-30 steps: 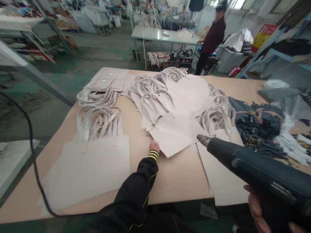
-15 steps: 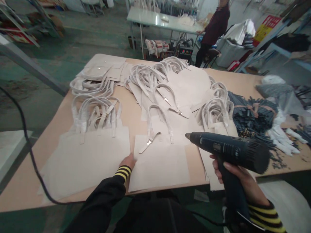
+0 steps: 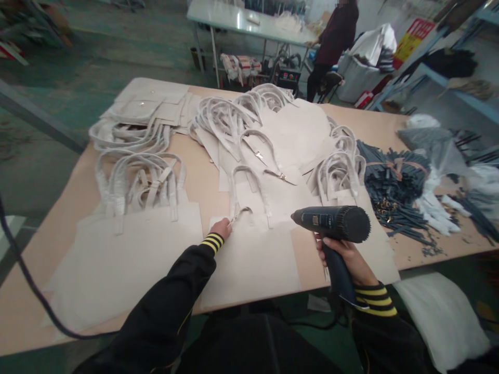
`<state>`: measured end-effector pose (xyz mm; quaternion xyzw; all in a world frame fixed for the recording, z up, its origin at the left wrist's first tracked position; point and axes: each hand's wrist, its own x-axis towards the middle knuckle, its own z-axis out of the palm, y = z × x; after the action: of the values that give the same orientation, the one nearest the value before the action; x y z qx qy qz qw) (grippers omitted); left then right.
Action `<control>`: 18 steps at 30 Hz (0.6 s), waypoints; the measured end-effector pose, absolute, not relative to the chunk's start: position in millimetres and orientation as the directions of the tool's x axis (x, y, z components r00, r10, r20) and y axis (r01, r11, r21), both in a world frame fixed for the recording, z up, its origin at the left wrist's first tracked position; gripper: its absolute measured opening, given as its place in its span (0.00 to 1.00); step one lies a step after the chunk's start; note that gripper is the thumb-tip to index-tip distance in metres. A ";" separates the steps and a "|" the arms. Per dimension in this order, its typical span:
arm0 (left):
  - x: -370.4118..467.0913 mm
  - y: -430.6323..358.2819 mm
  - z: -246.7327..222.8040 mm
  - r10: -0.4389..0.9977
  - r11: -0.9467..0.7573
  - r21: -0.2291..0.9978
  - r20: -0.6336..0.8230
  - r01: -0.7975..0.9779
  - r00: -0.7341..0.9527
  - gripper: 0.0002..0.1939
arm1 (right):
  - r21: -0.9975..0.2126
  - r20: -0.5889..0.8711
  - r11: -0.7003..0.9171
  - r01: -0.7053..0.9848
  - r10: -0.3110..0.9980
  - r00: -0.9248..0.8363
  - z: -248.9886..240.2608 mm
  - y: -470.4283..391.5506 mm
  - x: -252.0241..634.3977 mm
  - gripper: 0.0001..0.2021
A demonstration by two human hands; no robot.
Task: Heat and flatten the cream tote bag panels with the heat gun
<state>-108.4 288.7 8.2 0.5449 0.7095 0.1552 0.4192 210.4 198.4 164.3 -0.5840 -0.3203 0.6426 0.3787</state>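
A flat cream bag point(image 3: 253, 259) with looped handles lies at the near edge of the tan table point(image 3: 202, 179). My left hand point(image 3: 220, 228) pinches the loose strap with the metal clasp point(image 3: 238, 214) at the bag's top left. My right hand point(image 3: 343, 254) grips the handle of a dark blue heat gun point(image 3: 331, 222), held just right of the bag with its nozzle pointing left toward the handles.
Stacks of cream bags lie at the left point(image 3: 132, 239) and across the middle point(image 3: 273, 135). Dark straps point(image 3: 393, 182) and white pieces point(image 3: 436, 208) cover the right side. A black cord point(image 3: 23, 275) hangs at left. A person point(image 3: 331, 41) stands by a far white table point(image 3: 241, 21).
My left hand slid the bag to the near edge, then moved up to its strap. The heat gun came down and closer to the bag.
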 end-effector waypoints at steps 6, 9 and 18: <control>-118.3 350.7 59.4 0.947 0.321 0.905 -0.303 0.279 -0.106 0.14 | -0.805 -0.547 -0.562 -0.187 0.827 -0.129 171.9 190.5 202.9 0.12; -124.1 347.0 61.1 0.946 0.303 0.920 -0.260 0.246 -0.194 0.16 | -0.780 -0.555 -0.600 -0.179 0.795 -0.243 173.9 188.5 188.5 0.13; -130.7 187.9 1.9 0.874 0.482 0.589 -0.379 0.649 -0.305 0.10 | -0.788 -0.546 -0.611 -0.074 0.749 -0.377 168.6 212.3 135.3 0.13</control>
<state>-130.7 187.9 1.9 0.4816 0.7906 0.1653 0.3402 135.3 212.3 168.6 -0.4871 -0.3463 0.7539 0.2728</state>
